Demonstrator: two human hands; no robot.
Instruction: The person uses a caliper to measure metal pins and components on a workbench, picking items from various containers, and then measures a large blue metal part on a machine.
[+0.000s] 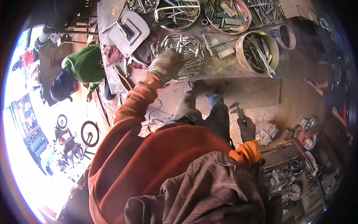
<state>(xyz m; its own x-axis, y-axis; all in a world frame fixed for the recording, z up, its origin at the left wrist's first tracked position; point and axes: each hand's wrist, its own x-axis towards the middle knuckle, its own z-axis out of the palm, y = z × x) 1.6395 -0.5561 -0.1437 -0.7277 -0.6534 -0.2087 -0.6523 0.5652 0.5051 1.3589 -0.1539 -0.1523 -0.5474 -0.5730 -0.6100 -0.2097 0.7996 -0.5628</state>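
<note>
My left hand, in a pale work glove, reaches over a round tray of metal drill bits on the table. Its fingers point down among the bits and are blurred, so whether they grip one cannot be told. Down at my right side, away from the table, my right hand wears a grey glove. It is closed around a caliper, whose jaws point up and away from me.
More round containers of metal bits stand along the table, among them a pinkish tub and a cream one with a wrench across it. A hammer lies between. A person in green bends at the left. Cluttered parts lie at lower right.
</note>
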